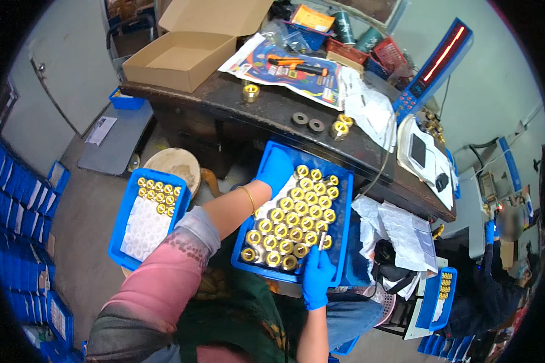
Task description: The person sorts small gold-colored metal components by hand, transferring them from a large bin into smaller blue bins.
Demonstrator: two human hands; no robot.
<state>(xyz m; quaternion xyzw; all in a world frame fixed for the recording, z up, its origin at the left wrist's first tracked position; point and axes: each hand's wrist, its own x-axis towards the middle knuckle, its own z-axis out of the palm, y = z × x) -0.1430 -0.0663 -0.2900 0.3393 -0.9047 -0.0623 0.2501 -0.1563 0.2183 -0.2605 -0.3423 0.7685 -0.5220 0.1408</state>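
Observation:
Both my hands wear blue gloves. My left hand is over the far left corner of a blue tray; its fingers bend downward and are mostly hidden, so what they touch does not show. The tray holds rows of short brass-coloured cylindrical parts with yellow rings on top, over a white liner. At the near right side of the tray, my right hand is closed around a slim, light metal-looking stick, whose end lies beside the parts.
A second blue tray with fewer parts sits left by a round stool. On the dark desk are an open cardboard box, cutters, black rings and loose parts. Another person works at right.

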